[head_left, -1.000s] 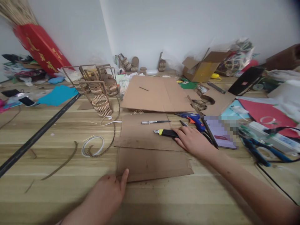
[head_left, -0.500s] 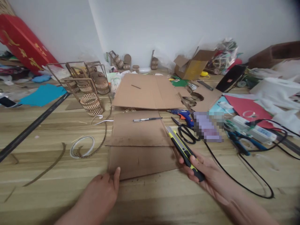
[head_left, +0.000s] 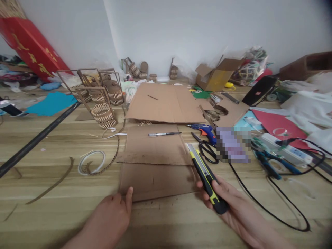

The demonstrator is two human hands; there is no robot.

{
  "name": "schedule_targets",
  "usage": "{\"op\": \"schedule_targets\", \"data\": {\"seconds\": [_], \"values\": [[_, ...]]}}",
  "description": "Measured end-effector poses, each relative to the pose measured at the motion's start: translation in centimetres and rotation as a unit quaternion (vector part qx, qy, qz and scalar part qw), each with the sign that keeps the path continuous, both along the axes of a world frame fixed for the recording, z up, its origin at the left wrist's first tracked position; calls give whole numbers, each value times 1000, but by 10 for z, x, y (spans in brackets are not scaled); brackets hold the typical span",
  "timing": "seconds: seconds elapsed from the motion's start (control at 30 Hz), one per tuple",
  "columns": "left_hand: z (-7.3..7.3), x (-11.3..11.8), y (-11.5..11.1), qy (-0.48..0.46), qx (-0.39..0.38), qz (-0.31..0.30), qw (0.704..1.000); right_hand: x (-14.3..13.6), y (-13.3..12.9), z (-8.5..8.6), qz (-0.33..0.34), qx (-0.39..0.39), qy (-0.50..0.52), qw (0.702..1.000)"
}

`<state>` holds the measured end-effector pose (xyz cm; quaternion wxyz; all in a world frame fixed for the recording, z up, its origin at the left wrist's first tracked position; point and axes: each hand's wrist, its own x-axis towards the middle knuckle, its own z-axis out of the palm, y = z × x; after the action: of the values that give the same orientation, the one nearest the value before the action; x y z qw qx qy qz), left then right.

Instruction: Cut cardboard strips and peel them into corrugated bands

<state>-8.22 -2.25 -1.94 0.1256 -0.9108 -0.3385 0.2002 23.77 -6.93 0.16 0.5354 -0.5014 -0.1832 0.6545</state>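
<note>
In my right hand [head_left: 230, 204] is a black and yellow utility knife [head_left: 204, 173], its blade showing and pointing away from me. It is raised over the right side of a brown cardboard sheet [head_left: 155, 180]. My left hand [head_left: 111, 211] is at that sheet's near left corner, thumb on the cardboard, the other fingers curled and partly hidden. Overlapping the sheet's far part is another cardboard piece [head_left: 153, 150], with a pen [head_left: 164, 134] lying across it. Beyond the knife tip are black-handled scissors [head_left: 207, 150] and a blue glue gun [head_left: 204, 131].
A larger cardboard sheet [head_left: 166, 107] lies farther back. Small woven baskets [head_left: 103, 116] stand at left, near a coil of white cord [head_left: 92, 162]. On the right are pliers [head_left: 269, 166], a power strip [head_left: 287, 148] and a looping black cable [head_left: 259, 209]. An open carton [head_left: 215, 77] stands behind.
The view has shifted slightly, so most things sit a little lower and farther right. My right hand and the knife have come slightly nearer to me. My left hand stays at the corner.
</note>
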Motion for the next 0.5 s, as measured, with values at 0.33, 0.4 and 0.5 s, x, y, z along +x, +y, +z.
{"op": "schedule_targets", "data": {"seconds": [0.33, 0.4, 0.5], "values": [[-6, -5, -2, -4, 4, -4, 1000, -19, 7, -5, 22, 63, -52, 996], [-7, -4, -2, -7, 1, -5, 1000, -21, 10, -7, 25, 101, -65, 992], [-10, -4, -1, -14, 0, -1, 1000, -23, 14, -9, 38, 134, -75, 987]]}}
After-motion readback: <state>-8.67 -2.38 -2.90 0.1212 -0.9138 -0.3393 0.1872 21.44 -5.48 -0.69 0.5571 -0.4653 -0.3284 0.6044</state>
